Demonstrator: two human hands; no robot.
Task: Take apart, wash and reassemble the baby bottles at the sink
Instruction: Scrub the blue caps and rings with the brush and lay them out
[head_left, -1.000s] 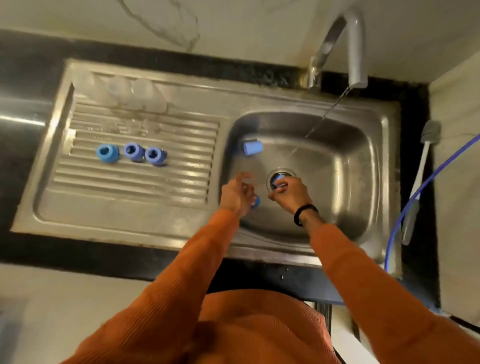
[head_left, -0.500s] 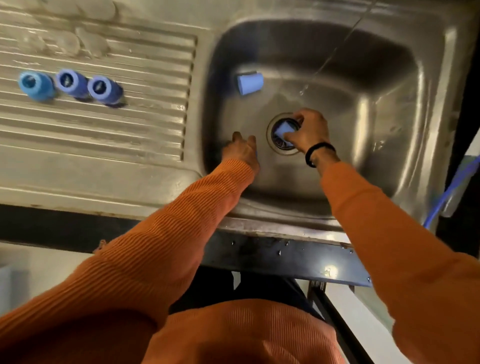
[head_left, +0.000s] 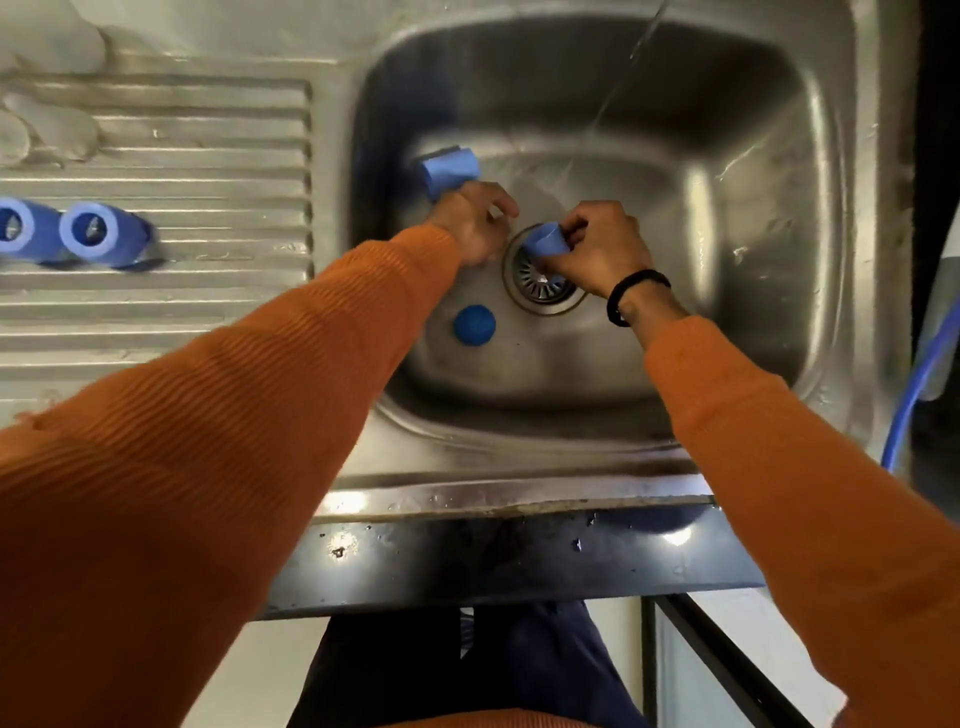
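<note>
My right hand pinches a light blue bottle cap just above the sink drain. My left hand is on the sink floor with curled fingers. It touches the lower edge of a second light blue cap lying on its side; whether it holds that cap I cannot tell. A darker blue round piece lies free on the sink floor near my left wrist. Two blue screw rings stand on the ribbed drainboard at the left.
A thin stream of water falls into the steel basin from above. Blurred clear bottle parts lie at the drainboard's far left. A blue hose hangs at the right edge.
My left hand moved back towards the lying cap, and the dark blue round piece now lies uncovered on the sink floor. My right hand raised its cap off the drain. The camera moved closer.
</note>
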